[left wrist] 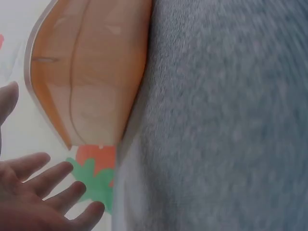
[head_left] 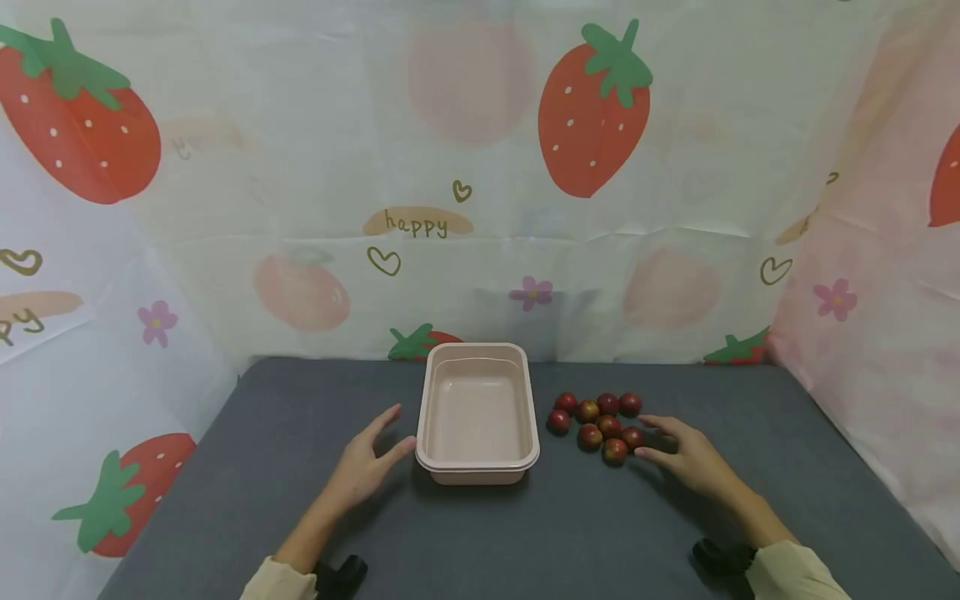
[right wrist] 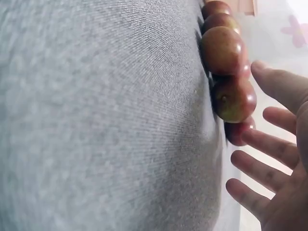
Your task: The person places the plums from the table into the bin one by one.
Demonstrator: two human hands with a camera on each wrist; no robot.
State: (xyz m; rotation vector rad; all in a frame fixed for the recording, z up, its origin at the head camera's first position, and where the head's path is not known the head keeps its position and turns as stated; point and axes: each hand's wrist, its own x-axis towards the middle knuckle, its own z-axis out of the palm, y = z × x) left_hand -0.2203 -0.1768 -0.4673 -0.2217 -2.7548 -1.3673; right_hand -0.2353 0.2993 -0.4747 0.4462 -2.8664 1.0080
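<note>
A beige plastic box, open at the top, stands at the middle of the table; its bare inside shows. Beside its left wall is my left hand, fingers spread and thumb tip close to the rim; whether it touches I cannot tell. In the left wrist view the same hand holds nothing. Several dark red plums lie in a loose cluster right of the box. My right hand is at the cluster's right edge, thumb and fingers apart beside the nearest plum. The right wrist view shows the plums beside the spread fingers.
A dark grey cloth covers the table. Behind it hangs a pale curtain printed with strawberries, with more of it along both sides. The box stands near the table's back edge. A black band circles each wrist below the sleeves.
</note>
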